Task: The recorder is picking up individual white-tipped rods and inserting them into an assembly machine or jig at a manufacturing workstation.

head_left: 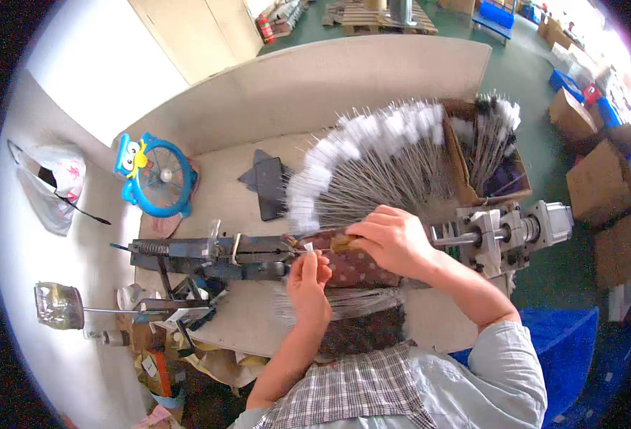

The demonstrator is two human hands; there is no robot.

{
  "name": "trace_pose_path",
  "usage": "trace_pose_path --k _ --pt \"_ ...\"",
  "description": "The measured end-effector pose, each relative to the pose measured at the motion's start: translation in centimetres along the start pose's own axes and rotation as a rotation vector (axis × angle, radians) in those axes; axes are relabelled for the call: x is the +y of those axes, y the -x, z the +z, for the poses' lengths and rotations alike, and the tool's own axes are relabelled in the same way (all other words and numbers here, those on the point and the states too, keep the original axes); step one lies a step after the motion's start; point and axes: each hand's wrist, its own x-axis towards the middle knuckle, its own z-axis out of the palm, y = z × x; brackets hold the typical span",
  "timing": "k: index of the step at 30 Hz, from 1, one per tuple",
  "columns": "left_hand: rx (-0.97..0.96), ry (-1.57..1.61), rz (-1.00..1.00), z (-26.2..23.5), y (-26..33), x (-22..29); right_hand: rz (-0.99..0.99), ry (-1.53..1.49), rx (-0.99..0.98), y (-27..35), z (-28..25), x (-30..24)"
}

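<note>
My left hand [308, 282] pinches the end of a thin wire with a small white tuft [308, 247] right at the jaws of a dark metal bench tool [208, 255]. My right hand [394, 239] rests just to the right of it, fingers closed on a brownish piece [342, 243] on top of a dotted dark red cloth pad [362, 268]. Behind both hands a fan of thin wires with white tips [365, 168] spreads over the table. A loose bundle of bare wires [362, 300] lies below my hands.
A motor unit with a shaft [515, 229] stands to the right. A cardboard box of white-tipped wires [490, 150] sits at the back right. A small blue fan [156, 175] and a dark flat object [269, 186] lie at the back left. Cartons stand on the floor at right.
</note>
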Motion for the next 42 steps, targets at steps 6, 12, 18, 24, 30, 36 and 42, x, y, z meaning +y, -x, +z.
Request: trace_pose_path --k 6,12,18,24,30,36,42 --pt "0.0 0.119 -0.101 0.0 0.3 1.1 0.035 0.132 -0.15 -2.5 5.0 -1.4" --pt "-0.186 -0.008 -0.055 -1.2 0.1 1.3 0.158 -0.112 -0.254 -3.1 4.0 -1.6" --pt "-0.122 0.292 -0.188 -0.8 -0.9 1.1 0.158 0.007 -0.209 -2.8 4.0 -3.1" --pt "-0.156 0.469 -0.183 -1.6 -0.6 0.6 0.054 0.234 0.0 -1.6 6.4 -4.5" --pt "-0.031 0.434 -0.142 -0.1 -0.1 0.6 -0.087 0.174 0.134 -0.7 5.8 -3.1" --pt "0.059 0.376 -0.078 0.8 0.1 1.4 -0.113 0.151 0.103 -0.3 5.2 -2.2" --pt "-0.025 0.356 -0.031 1.1 0.1 1.3 -0.117 0.105 0.088 -0.4 3.8 -2.1"
